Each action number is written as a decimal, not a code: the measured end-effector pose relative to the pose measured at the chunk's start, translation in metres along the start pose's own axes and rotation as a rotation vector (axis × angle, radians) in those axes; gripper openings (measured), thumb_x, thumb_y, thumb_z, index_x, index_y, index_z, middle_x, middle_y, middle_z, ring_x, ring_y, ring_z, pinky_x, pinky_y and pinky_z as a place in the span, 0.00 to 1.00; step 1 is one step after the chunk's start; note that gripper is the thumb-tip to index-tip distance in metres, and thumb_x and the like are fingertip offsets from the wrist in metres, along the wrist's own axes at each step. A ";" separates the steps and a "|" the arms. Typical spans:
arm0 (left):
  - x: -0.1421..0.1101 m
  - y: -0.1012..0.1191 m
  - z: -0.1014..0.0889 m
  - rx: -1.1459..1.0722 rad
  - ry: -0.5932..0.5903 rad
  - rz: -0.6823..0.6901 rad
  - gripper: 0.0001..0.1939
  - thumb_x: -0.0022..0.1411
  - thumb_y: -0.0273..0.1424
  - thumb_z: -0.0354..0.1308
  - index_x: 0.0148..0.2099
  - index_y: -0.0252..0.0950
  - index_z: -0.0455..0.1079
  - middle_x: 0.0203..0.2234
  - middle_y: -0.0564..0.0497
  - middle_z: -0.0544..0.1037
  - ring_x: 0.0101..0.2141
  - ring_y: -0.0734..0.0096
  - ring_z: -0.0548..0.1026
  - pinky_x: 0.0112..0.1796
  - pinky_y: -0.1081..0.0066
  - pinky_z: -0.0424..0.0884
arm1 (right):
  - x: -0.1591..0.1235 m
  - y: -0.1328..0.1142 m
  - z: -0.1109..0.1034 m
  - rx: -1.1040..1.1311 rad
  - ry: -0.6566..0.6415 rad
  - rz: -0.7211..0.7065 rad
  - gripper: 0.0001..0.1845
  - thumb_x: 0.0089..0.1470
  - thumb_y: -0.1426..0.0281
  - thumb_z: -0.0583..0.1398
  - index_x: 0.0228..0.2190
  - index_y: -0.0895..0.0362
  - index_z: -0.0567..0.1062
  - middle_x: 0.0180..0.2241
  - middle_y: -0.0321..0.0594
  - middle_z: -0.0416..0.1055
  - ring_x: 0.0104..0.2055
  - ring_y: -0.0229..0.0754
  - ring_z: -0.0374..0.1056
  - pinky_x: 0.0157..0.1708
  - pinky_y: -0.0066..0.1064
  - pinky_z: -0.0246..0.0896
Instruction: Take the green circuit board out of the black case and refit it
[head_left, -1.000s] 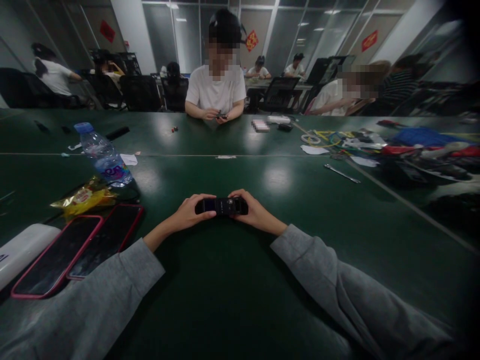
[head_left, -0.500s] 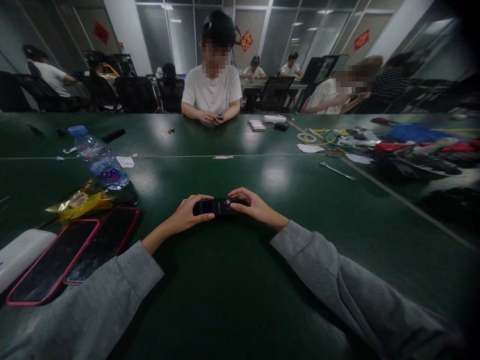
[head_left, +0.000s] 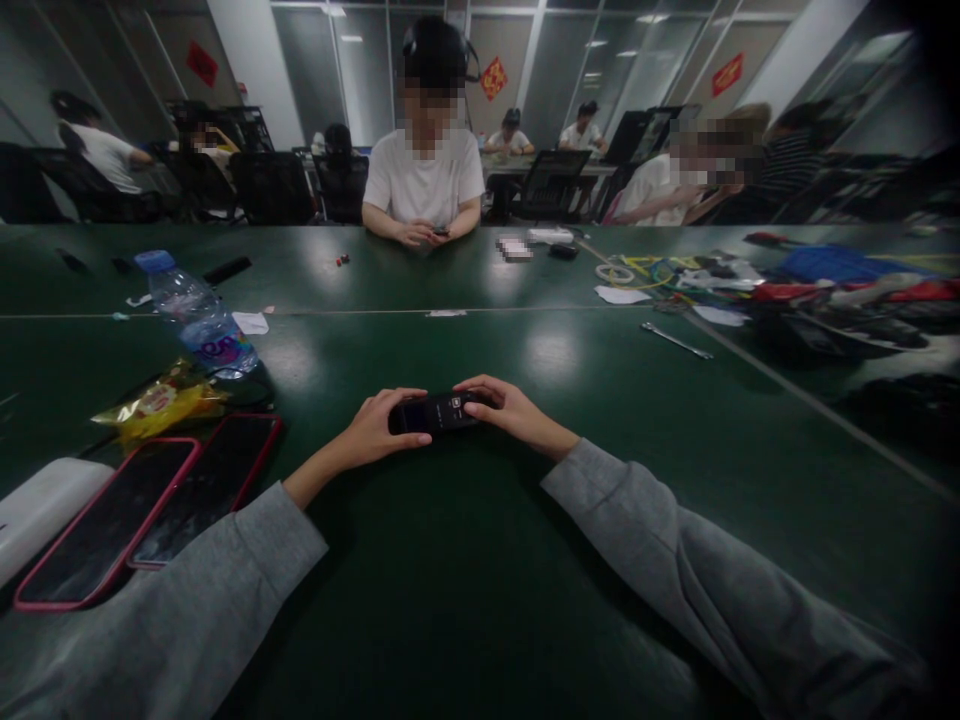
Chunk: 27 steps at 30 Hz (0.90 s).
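Note:
A small black device (head_left: 441, 411) with a dark screen on its left part and white markings towards the right lies sideways between my two hands, just above or on the green table. My left hand (head_left: 375, 428) grips its left end, fingers along the far side and thumb along the near side. Around the right end curls my right hand (head_left: 508, 412), its thumb resting on the face close to a white square symbol. Fingers hide both ends of the device. I cannot tell what the markings say.
Left of me lie two red-edged phones (head_left: 109, 525), a white case-like object (head_left: 45, 510), a yellow wrapper (head_left: 161, 405) and a plastic bottle (head_left: 199, 320). On the right are a wrench (head_left: 676, 341) and tangled cables (head_left: 660, 275). A person (head_left: 424, 175) sits opposite.
The device has tilted slightly in my hands, and both thumbs have shifted a little. The person opposite has moved their hands slightly.

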<state>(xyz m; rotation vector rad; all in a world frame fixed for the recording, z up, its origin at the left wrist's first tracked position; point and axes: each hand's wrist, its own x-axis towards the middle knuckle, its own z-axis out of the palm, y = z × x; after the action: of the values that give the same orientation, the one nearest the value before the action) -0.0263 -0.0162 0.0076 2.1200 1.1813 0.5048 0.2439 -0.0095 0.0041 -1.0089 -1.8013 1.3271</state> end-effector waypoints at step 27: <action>0.001 -0.006 0.001 -0.078 -0.002 -0.048 0.34 0.54 0.51 0.60 0.61 0.48 0.60 0.56 0.44 0.65 0.55 0.48 0.64 0.51 0.46 0.64 | -0.001 -0.002 0.000 -0.008 0.001 0.045 0.21 0.55 0.59 0.61 0.48 0.52 0.70 0.50 0.42 0.69 0.51 0.46 0.68 0.52 0.48 0.63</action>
<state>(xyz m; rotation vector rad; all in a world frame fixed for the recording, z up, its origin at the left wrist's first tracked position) -0.0286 -0.0133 0.0023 2.0214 1.1891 0.5186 0.2439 -0.0104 0.0064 -1.0602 -1.7934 1.3474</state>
